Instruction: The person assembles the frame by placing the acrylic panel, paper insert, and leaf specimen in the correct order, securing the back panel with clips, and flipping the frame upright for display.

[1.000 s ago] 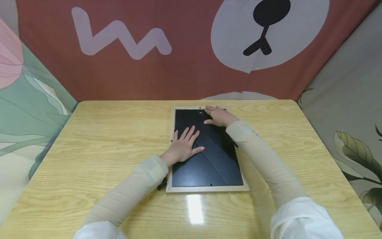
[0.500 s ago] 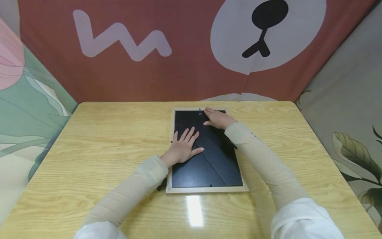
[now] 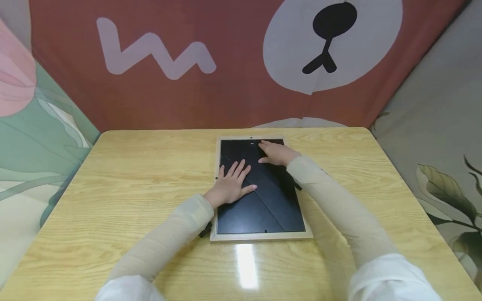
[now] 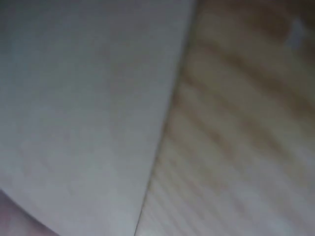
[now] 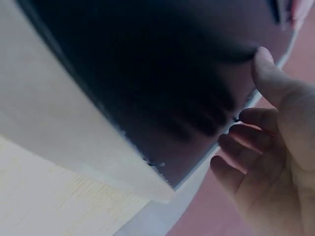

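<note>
A picture frame (image 3: pixel 262 236) with a pale wooden border lies back side up, its black backing board (image 3: pixel 260 213) showing. Across the board's left middle my left hand (image 3: pixel 230 186) rests with fingers spread. My right hand (image 3: pixel 278 153) is over the board's upper right part, fingers extended toward the top border. In the right wrist view, the right hand's loosely bent fingers (image 5: pixel 246 142) are close to the frame's border, and its shadow or reflection falls on the dark board. The left wrist view shows mostly the pale border (image 4: pixel 93 108) close up, blurred.
The frame lies on a wood-grain table (image 3: pixel 150 167), near its far edge. Behind the table hangs a red-brown cloth (image 3: pixel 233 100) with a cartoon print. Patterned cloths (image 3: pixel 433 125) flank both sides. A black strap end (image 3: pixel 205 230) shows beside the left wrist.
My right hand has drawn back slightly from the frame's top border, toward me. The left hand stays spread on the board. The head view has shifted a little.
</note>
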Motion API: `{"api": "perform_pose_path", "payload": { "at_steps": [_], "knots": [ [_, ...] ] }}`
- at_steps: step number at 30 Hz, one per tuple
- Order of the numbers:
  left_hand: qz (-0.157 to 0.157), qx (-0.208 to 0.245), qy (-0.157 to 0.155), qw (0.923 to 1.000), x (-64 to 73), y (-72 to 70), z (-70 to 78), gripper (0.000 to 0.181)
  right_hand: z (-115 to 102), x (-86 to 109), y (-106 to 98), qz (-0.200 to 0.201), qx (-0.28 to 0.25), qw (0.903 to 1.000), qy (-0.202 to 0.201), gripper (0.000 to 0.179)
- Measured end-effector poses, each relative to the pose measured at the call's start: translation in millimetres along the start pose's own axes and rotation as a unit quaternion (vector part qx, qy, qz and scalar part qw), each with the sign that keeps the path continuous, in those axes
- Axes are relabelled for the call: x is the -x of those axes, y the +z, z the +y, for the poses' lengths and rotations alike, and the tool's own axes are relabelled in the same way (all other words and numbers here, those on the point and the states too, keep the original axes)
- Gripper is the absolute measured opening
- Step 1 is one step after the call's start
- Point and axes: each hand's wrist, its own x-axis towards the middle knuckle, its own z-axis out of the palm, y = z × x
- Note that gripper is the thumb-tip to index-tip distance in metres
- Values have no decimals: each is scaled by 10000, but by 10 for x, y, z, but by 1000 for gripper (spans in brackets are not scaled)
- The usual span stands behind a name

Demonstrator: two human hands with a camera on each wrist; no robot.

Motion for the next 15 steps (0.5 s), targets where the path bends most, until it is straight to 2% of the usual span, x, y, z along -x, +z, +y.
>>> {"api": "perform_pose_path", "payload": {
  "at_steps": [3, 7, 12, 15],
  "knots": [
    [-4, 135, -23, 9999, 6, -7, -13, 74, -51, 94, 22, 98, 180, 9997, -118, 71],
    [152, 329, -14, 9993, 25, -29, -27, 74, -127, 272, 25, 325, 210, 9989, -273, 65],
    [485, 472, 32, 9977, 75, -75, -29, 73, -137, 542, -3, 759, -100, 9961, -446, 55],
    [833, 555, 127, 9949, 142, -125, -52, 68, -83, 688, 7, 966, -405, 9933, -499, 49]
  ]
}}
